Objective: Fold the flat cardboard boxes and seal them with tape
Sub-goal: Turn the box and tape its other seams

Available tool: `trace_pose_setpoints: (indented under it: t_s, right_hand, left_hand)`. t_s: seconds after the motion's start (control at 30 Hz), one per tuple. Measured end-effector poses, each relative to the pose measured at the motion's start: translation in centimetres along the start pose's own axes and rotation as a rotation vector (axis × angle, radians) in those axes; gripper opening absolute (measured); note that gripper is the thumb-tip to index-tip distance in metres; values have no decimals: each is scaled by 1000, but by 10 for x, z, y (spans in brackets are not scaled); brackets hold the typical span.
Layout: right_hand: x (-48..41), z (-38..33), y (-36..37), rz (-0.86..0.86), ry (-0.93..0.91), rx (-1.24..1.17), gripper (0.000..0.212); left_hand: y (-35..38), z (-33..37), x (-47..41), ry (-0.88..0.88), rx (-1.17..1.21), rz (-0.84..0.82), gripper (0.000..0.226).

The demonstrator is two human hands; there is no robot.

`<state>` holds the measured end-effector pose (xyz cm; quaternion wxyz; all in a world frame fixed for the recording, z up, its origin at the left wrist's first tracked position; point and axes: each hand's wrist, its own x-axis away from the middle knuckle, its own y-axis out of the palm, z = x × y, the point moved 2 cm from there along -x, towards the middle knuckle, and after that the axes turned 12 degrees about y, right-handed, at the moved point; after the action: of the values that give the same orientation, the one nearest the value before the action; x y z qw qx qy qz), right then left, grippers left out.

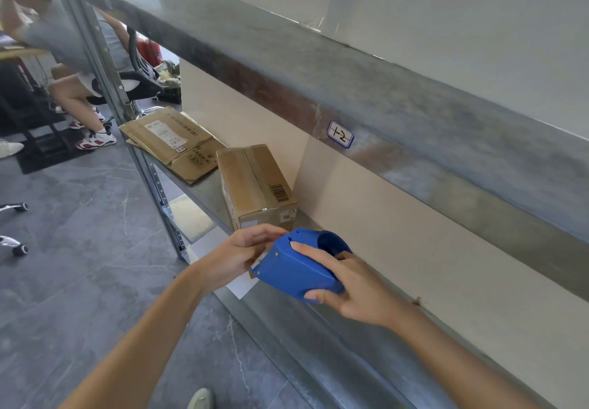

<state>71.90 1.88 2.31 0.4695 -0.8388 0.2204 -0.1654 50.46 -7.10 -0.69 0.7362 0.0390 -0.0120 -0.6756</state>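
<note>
My right hand (347, 284) grips a blue tape dispenser (299, 265) in front of the metal shelf (318, 329). The fingers of my left hand (242, 252) are curled at the dispenser's toothed front end, where the tape comes out; the tape end itself is hard to make out. Just behind the dispenser, a folded cardboard box (255, 185) stands on the shelf with tape along its top seam. Further back on the shelf lie flat cardboard boxes (172, 141), stacked and overhanging the front edge a little.
An upper shelf beam (382, 96) with a label (340, 134) runs diagonally above the boxes. A shelf upright (108, 90) stands at the left. A person sits on an office chair (134, 80) at the far left. Grey tiled floor (79, 265) lies below.
</note>
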Motion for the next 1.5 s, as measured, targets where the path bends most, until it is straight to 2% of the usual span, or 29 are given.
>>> trace_pose_setpoints:
  t_s: [0.1,0.37,0.47,0.57,0.8,0.93,1.07,1.23,1.37,1.5]
  right_hand:
    - [3,3,2,-3,-13,-10,74]
    - [11,7,0,95,-120,-49,74]
    - [13,6,-4,142,-205,-31,68]
    - [12,5,-8,152,-235,9,66]
    - [8,9,0,180,-393,158,57]
    - [8,7,0,190,-413,156,58]
    - [14,9,3,166,-351,56,67]
    - [19,12,6,184,-377,-23,61]
    - [21,15,7,203,-383,-64,68]
    - [21,17,8,238,-420,-64,69]
  left_hand:
    - [0,2,1,47,-75,-7,58]
    - [8,29,3,217,-291,16,27]
    - [7,37,7,375,-578,14,24]
    - [5,39,11,509,-851,-47,21]
    - [8,39,5,626,-1087,-237,31]
    - [9,37,2,696,-1085,-269,34]
    - [5,34,0,715,-1058,-275,36]
    - [6,28,2,758,-999,-270,19]
    - [8,26,10,692,-819,-242,4]
    - [10,25,14,599,-692,-175,11]
